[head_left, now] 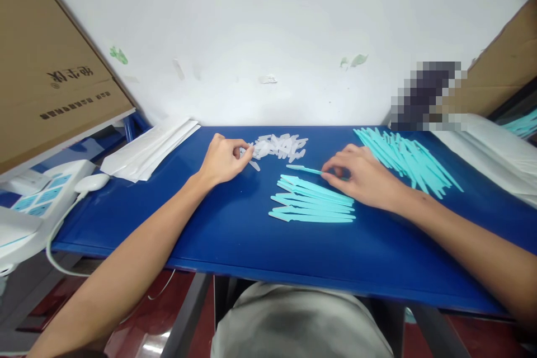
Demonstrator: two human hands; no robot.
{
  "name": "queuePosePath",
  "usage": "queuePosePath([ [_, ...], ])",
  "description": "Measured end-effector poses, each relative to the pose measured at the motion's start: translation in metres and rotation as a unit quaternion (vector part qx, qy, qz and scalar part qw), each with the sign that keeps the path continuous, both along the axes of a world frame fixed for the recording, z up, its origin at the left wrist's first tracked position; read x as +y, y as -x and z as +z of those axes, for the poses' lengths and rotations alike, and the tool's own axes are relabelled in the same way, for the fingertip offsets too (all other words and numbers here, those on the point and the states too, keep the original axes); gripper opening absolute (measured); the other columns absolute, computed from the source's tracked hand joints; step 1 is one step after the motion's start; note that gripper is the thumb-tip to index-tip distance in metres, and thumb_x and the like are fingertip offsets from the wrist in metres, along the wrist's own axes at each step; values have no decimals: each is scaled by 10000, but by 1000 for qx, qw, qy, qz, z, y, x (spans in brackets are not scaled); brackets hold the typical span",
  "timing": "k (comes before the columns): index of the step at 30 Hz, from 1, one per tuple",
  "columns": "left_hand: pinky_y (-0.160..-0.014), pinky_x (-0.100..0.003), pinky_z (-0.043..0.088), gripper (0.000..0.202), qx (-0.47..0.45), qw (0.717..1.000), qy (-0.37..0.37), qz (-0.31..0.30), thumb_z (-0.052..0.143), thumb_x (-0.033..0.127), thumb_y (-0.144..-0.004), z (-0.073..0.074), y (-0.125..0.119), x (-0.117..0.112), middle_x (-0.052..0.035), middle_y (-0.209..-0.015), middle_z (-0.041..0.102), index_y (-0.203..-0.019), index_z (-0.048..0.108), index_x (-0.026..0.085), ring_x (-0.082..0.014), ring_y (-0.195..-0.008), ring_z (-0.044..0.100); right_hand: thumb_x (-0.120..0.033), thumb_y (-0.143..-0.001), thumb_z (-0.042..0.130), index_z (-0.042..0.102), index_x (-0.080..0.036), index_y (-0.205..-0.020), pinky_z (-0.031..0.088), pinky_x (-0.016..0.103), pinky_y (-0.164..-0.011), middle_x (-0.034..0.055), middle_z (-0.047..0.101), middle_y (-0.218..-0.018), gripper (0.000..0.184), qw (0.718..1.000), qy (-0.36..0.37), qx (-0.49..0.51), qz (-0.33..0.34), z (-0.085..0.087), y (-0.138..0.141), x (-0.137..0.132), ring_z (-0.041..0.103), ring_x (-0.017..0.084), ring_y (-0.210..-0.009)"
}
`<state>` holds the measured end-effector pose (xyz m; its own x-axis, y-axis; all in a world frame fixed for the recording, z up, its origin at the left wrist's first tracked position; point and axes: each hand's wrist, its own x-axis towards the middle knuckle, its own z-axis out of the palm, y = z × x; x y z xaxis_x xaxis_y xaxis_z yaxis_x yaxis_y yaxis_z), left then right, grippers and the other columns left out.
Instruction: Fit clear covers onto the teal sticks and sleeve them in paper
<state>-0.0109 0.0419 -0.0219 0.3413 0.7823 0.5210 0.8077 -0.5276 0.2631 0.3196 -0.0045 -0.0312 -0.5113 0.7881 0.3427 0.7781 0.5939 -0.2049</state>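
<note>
My right hand (350, 176) pinches the end of a turquoise eyebrow razor (304, 169), whose blade end points left. Below it on the table lies a row of similar turquoise razors (314, 201), roughly parallel, blade ends to the left. To the right of that hand is a larger loose heap of turquoise razors (406, 159). My left hand (229, 158) is at the left edge of a pile of small translucent plastic caps (281, 146). Its thumb and forefinger are closed together; whatever is between them is hidden. One cap (254, 165) lies just below those fingertips.
The blue table (235, 229) meets a white wall (260, 39). White paper sheets (151, 148) lie at left, near a white power strip (54, 196) with a plugged-in cable. Cardboard boxes (54, 50) stand on both sides. White plastic bags (490, 151) rest at the right.
</note>
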Motion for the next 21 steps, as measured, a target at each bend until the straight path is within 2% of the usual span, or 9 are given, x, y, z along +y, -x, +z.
queuePosePath([
  [3,-814,-376,419,337,56,998,16,-36,544,411,-921,3,2,0,16,-522,613,-778,768,202,-161,-544,573,-511,-940,576,732,-235,-743,364,467,-852,42,641,-630,373,999,23,-7,36,4,-1,-2,579,259,-809],
  [6,-701,-335,438,311,102,991,59,-71,546,385,-913,6,4,-3,8,-530,635,-924,798,204,-169,-521,590,-542,-932,586,744,-226,-705,372,478,-891,21,636,-572,419,996,68,-9,56,5,-2,-2,575,208,-665],
  [9,-616,-316,420,339,144,985,69,-62,554,387,-908,10,5,-7,-6,-574,684,-1059,794,201,-192,-539,628,-527,-937,582,779,-216,-780,432,399,-765,7,639,-550,400,993,108,0,40,5,-3,-1,538,165,-531],
  [11,-588,-308,399,348,174,982,61,-39,563,397,-909,13,5,-11,-12,-599,706,-1093,794,213,-203,-555,642,-508,-939,573,793,-210,-838,411,340,-608,-1,626,-533,384,991,132,6,26,5,-4,-1,516,154,-482],
  [13,-578,-301,387,350,200,978,58,-20,570,410,-911,14,5,-13,-12,-609,714,-1112,796,234,-209,-559,644,-488,-933,577,798,-206,-862,367,312,-522,-9,607,-517,365,989,145,9,24,6,-3,-2,499,142,-454],
  [18,-586,-293,384,319,255,963,81,-35,567,382,-933,15,4,-15,-26,-640,728,-1125,795,269,-228,-601,665,-463,-931,583,798,-203,-886,361,287,-502,-23,585,-513,340,988,147,3,38,7,-3,-4,484,125,-443],
  [21,-604,-284,405,280,257,959,92,-72,580,308,-933,14,5,-14,-34,-785,771,-1111,793,270,-220,-688,690,-415,-927,580,788,-204,-903,376,284,-518,-17,596,-556,298,990,135,0,48,7,-3,-3,500,128,-470],
])
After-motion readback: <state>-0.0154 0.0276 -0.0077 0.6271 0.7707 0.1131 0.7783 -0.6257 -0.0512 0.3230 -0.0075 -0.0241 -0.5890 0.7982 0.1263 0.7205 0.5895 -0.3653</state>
